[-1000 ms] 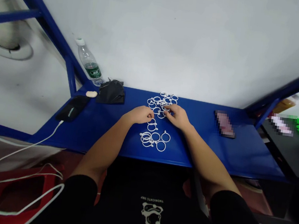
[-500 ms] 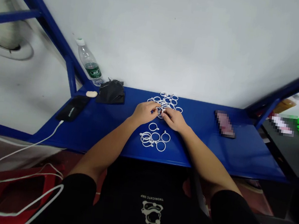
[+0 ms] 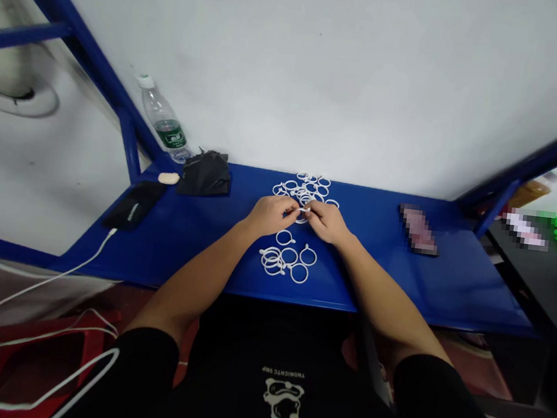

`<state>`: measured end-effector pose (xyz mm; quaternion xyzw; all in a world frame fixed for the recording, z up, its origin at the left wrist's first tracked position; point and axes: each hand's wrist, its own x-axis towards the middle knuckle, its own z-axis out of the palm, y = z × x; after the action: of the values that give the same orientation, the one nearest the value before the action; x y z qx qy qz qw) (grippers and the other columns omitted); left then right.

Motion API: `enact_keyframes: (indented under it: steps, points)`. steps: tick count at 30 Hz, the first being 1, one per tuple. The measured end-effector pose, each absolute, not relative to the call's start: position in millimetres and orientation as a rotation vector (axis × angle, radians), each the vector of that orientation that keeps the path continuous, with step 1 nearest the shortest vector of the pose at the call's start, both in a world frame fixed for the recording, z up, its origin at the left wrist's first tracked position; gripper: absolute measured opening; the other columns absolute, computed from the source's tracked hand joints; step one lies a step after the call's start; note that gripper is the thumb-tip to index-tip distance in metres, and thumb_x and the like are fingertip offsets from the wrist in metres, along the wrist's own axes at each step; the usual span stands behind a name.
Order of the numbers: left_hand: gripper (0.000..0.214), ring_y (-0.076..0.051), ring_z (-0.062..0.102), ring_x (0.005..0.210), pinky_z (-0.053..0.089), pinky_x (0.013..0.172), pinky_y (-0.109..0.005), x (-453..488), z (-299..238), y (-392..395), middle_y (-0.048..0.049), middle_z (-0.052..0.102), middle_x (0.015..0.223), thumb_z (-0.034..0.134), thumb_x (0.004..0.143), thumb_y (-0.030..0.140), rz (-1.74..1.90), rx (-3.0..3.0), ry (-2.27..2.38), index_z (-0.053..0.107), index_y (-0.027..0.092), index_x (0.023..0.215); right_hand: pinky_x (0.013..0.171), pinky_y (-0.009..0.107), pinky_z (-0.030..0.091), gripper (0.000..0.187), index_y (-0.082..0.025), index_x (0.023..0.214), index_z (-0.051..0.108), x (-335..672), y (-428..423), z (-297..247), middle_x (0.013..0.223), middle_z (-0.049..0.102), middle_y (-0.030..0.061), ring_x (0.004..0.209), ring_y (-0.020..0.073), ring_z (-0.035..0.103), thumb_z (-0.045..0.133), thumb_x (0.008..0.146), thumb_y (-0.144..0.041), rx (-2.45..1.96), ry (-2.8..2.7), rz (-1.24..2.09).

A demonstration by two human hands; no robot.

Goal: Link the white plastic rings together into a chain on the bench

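My left hand [image 3: 268,213] and my right hand [image 3: 326,221] meet over the blue shelf [image 3: 194,240], fingertips pinched together on one small white ring [image 3: 302,210]. Behind the hands lies a loose heap of several white rings [image 3: 306,186]. In front of them, nearer to me, lies a second group of white rings [image 3: 285,260], with one single ring [image 3: 284,238] just below my left hand.
A water bottle [image 3: 164,121] stands at the back left beside a crumpled black bag [image 3: 205,172] and a small pale object [image 3: 169,178]. A black phone [image 3: 133,204] with a white cable [image 3: 39,282] lies at the left edge. A blurred phone-like item [image 3: 417,229] lies right.
My left hand left the single ring near the front group and moved up to join my right hand. Both hands now pinch one ring between them.
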<state>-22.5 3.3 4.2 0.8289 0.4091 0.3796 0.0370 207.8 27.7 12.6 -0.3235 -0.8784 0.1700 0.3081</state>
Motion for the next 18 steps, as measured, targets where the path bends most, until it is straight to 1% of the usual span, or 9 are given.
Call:
enact_keyframes:
  steps: [3,6,9,13,16,18]
  points:
    - [0.011,-0.016,0.069,0.075,0.049,0.070,-0.029,-22.1,4.8,2.7,-0.0022,0.078,0.085,0.068,0.101,0.025,1.144,2.548,1.237,0.075,0.020,0.094,0.074,0.032,0.048,0.024,-0.021,0.097,0.070,210.1,29.8,11.8,0.087,0.077,0.0057,0.078,0.0218,0.069,0.048,0.100,-0.031,-0.825,-2.328,0.500]
    - [0.011,-0.016,0.070,0.075,0.049,0.070,-0.029,-22.0,3.8,3.2,-0.0023,0.079,0.086,0.067,0.101,0.025,1.136,2.541,1.239,0.076,0.020,0.096,0.076,0.032,0.050,0.025,-0.021,0.099,0.071,211.2,30.0,11.7,0.090,0.078,0.0060,0.080,0.0220,0.070,0.048,0.100,-0.030,-0.802,-2.333,0.525]
    - [0.011,-0.016,0.070,0.076,0.049,0.070,-0.029,-22.4,2.1,4.2,-0.0023,0.079,0.087,0.068,0.101,0.025,1.132,2.534,1.256,0.077,0.020,0.096,0.074,0.032,0.049,0.025,-0.021,0.099,0.072,210.4,29.9,10.9,0.088,0.077,0.0059,0.078,0.0218,0.070,0.048,0.098,-0.029,-0.808,-2.331,0.492]
    - [0.012,-0.016,0.070,0.076,0.048,0.070,-0.029,-21.5,1.1,3.9,-0.0016,0.079,0.086,0.069,0.101,0.026,1.084,2.545,1.229,0.077,0.021,0.095,0.073,0.032,0.049,0.025,-0.021,0.091,0.072,209.8,32.7,7.8,0.084,0.075,0.0055,0.076,0.0214,0.068,0.047,0.092,-0.025,-0.829,-2.312,0.459]
    - [0.014,-0.016,0.071,0.077,0.049,0.070,-0.028,-19.7,1.2,3.1,-0.0018,0.079,0.086,0.068,0.103,0.028,1.038,2.574,1.177,0.078,0.021,0.097,0.073,0.032,0.051,0.027,-0.021,0.086,0.072,211.1,35.2,5.6,0.079,0.074,0.0054,0.075,0.0217,0.069,0.045,0.091,-0.022,-0.813,-2.309,0.446]
    - [0.015,-0.016,0.072,0.079,0.051,0.072,-0.029,-19.4,1.6,3.5,-0.0023,0.079,0.088,0.068,0.104,0.028,1.035,2.577,1.177,0.079,0.021,0.099,0.075,0.033,0.053,0.030,-0.021,0.091,0.076,211.8,34.7,4.9,0.082,0.076,0.0059,0.077,0.0224,0.071,0.045,0.092,-0.021,-0.820,-2.303,0.417]
